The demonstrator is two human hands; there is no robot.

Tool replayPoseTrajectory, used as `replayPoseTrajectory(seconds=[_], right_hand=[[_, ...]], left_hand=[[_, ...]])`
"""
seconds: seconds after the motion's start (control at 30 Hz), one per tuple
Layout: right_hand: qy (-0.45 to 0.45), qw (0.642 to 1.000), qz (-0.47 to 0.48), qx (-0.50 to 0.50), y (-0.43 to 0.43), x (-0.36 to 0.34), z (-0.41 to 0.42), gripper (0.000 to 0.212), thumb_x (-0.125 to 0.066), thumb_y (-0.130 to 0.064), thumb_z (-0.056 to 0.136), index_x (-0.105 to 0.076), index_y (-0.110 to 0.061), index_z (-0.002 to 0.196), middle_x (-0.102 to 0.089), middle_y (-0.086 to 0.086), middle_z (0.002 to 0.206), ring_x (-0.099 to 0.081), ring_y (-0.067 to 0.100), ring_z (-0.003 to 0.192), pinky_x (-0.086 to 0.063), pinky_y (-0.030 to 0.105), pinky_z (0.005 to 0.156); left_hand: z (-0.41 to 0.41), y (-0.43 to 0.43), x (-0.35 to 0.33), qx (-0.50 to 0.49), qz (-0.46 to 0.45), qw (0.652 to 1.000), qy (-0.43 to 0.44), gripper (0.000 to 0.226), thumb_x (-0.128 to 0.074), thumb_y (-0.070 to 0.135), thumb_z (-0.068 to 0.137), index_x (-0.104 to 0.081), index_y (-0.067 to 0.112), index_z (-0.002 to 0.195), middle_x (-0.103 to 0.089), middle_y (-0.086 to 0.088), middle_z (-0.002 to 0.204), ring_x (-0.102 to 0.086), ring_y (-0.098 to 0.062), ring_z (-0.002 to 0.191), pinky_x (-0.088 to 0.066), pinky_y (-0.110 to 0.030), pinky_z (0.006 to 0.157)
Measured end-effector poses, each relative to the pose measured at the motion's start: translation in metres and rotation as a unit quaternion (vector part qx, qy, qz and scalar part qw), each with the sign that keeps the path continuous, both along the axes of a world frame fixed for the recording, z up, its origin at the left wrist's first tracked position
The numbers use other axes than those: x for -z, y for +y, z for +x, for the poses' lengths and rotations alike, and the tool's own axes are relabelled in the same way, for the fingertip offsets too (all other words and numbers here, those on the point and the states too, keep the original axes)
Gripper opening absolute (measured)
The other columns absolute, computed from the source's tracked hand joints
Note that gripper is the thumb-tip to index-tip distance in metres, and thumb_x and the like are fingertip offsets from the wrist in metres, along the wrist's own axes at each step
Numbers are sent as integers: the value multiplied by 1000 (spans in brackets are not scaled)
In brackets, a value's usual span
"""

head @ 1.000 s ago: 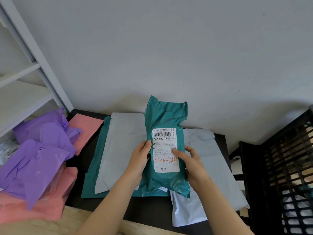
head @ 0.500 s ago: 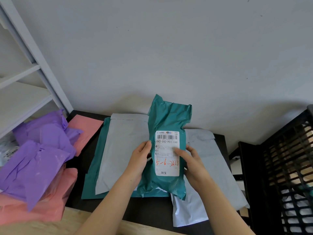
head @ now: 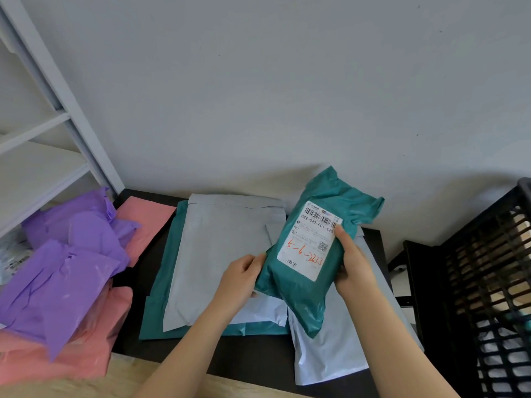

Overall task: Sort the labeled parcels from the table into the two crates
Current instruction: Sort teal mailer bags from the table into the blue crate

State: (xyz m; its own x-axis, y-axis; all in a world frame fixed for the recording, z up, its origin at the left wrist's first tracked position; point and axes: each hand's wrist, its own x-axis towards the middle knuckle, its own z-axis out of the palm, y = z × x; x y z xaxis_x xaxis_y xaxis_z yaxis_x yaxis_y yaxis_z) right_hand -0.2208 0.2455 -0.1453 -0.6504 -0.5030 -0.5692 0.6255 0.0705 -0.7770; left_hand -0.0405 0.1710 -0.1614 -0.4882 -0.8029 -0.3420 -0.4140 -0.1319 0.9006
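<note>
- While both hands hold it, the teal parcel (head: 304, 285) sits above the dark table (head: 258, 357), over the grey mailers (head: 218, 254) lying there.
- Head view: its long axis is tilted, upper end leaning right toward the black crate (head: 488, 282), lower end toward the person.
- Its white label (head: 310, 242) faces the camera, barcode at the upper end.
- Left hand (head: 240, 275): thumb and curled fingers pinch the lower left edge.
- Right hand (head: 355, 261): thumb pressed on the label's right edge, fingers wrapped behind the parcel.
- Purple bags (head: 63, 277) lie on pink bags (head: 86, 360) at the left.
</note>
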Motion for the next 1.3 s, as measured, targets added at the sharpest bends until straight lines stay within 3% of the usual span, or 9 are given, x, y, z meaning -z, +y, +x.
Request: replayPoseTrajectory(seconds=[0.13,0.33,0.5,0.57,0.67,0.8,0.97,1.07,1.3], right_hand=[[-23,1000,-3,19,2,1,4,46,-77,-37,78,-62,-13,114,-72,5,106,-68,25,97,-54,44,90],[-38,998,-10,51,3,0,4,43,-77,-38,78,-63,-13,110,-72,5,103,-69,24,93,-56,41,82],[-15,999,-38,-24,10,-1,-2,50,-72,-38,80,-60,-14,122,-70,6,113,-65,25,107,-54,40,88],[-11,997,-45,-58,10,-3,-2,55,-72,-35,77,-58,-12,124,-68,10,117,-62,28,111,-54,37,82],[-10,994,-47,-100,8,-6,6,65,-73,-34,70,-56,-8,127,-66,13,121,-62,29,107,-53,35,75],[7,992,-24,-125,4,-13,11,45,-63,-44,83,-63,-16,118,-68,9,114,-63,26,104,-51,39,86],[71,997,-8,1,2,-32,-1,13,-59,-31,94,-64,-20,93,-68,3,99,-64,19,91,-52,34,81],[88,994,14,58,4,-39,-10,12,-60,-21,94,-63,-14,85,-67,2,90,-63,14,80,-52,29,74],[149,985,35,79,1,-50,-20,18,-63,-20,92,-65,-12,76,-68,3,85,-64,16,82,-53,32,84]], left_hand=[[0,-2,3,-12,-149,988,-39,35,-49,31,97,-49,13,67,-49,0,63,-42,-12,58,-37,-22,57],[4,-12,12,-48,-195,979,-48,38,-51,31,97,-43,15,63,-43,4,59,-38,-10,56,-28,-20,51],[1,-18,-8,-24,-66,997,25,23,-51,42,94,-54,20,90,-56,9,84,-53,-8,79,-36,-16,61],[-2,-22,-22,36,21,998,53,34,-61,49,84,-51,27,109,-58,16,101,-55,4,89,-39,-11,64],[-8,-28,-31,139,32,989,35,55,-78,38,72,-47,30,117,-61,21,106,-59,7,92,-47,-10,65],[-12,-34,-29,153,39,987,42,60,-86,22,66,-55,27,117,-69,17,104,-67,-1,92,-53,-19,75],[-10,-31,-28,200,25,979,17,50,-86,12,66,-58,30,103,-70,19,96,-68,3,85,-53,-16,71],[-10,-32,-30,206,29,978,16,49,-86,11,66,-58,29,101,-70,18,96,-67,3,85,-53,-16,70],[-13,-33,-31,211,50,976,9,46,-86,10,66,-60,29,99,-70,19,95,-66,3,87,-51,-15,72]])
